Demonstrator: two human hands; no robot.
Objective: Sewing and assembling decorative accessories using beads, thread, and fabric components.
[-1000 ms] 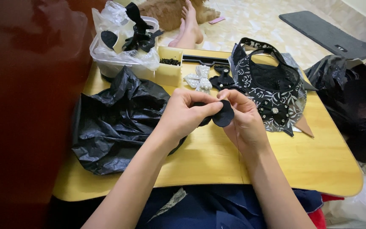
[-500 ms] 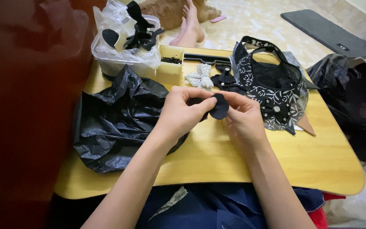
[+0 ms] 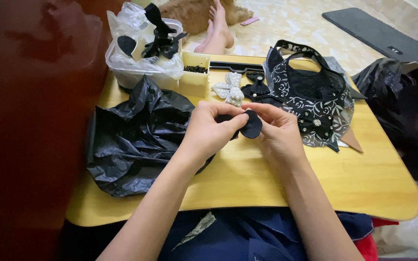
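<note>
The left hand (image 3: 209, 130) and right hand (image 3: 279, 133) together pinch a small round black fabric piece (image 3: 251, 124) above the middle of the yellow wooden bench (image 3: 267, 179). Left of it lies a crumpled black plastic bag (image 3: 131, 135); behind it, a pearl-studded white bow (image 3: 231, 89); right, a black patterned lace pouch (image 3: 310, 96).

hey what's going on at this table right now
A person sits at a low yellow table, both hands together over its middle. The left hand and right hand pinch a small round black fabric piece between the fingertips. A crumpled black plastic bag lies to the left, a black patterned lace bag to the right. Behind are a white beaded bow, a black bow and a clear tub of black pieces.
</note>
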